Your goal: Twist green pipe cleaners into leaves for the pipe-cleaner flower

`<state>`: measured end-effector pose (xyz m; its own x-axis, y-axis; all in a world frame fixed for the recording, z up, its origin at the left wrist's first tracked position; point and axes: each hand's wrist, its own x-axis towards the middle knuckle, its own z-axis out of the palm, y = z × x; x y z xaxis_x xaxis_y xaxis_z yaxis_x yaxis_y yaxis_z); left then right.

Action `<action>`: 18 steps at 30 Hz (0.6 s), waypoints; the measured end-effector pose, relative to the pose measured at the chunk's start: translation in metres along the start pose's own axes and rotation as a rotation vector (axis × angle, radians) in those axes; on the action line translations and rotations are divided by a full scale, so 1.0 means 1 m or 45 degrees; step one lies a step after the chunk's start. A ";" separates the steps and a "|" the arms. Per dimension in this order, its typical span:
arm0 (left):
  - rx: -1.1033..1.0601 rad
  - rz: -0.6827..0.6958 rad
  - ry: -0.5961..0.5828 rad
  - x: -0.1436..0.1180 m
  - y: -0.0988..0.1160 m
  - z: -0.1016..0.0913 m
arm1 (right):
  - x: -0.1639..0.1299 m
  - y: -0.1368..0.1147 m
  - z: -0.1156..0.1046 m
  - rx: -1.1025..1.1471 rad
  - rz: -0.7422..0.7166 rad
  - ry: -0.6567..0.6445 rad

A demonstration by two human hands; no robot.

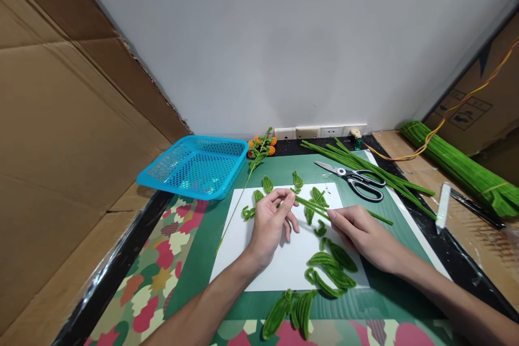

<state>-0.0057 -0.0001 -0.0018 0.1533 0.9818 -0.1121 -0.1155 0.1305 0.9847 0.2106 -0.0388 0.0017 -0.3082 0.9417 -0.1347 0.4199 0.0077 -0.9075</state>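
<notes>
Green pipe cleaners (310, 204) stretch between my two hands above a white sheet of paper (259, 275). My left hand (275, 213) pinches their left end between thumb and forefinger, its other fingers loosely curled. Farther along, my right hand (360, 232) is closed round them, and a green end sticks out on its far side. Leaf shapes bent from green pipe cleaner (330, 267) lie on the paper near my right hand. Smaller leaf shapes (267, 184) are spread beyond my left hand, and more leaves (278, 316) rest at the near edge.
A blue plastic basket (190, 192) stands at the back left, beside a stem with orange flowers (261, 148). Scissors (357, 181) and loose green pipe cleaners (389, 175) lie to the right. Farther right are a white-handled tool (443, 208), a thick green bundle (458, 167) and a cable (430, 143).
</notes>
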 end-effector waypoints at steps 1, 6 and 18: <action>-0.003 -0.002 -0.002 0.000 0.000 0.000 | 0.000 0.001 0.000 0.025 0.008 0.011; 0.014 0.034 0.018 0.001 0.000 0.000 | 0.000 0.001 -0.001 0.013 -0.001 0.007; -0.005 0.068 0.054 0.006 0.003 -0.005 | -0.003 -0.005 -0.002 0.011 -0.040 -0.176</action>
<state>-0.0104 0.0074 -0.0002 0.1047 0.9924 -0.0648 -0.1260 0.0779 0.9890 0.2113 -0.0411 0.0075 -0.4359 0.8858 -0.1593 0.4012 0.0327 -0.9154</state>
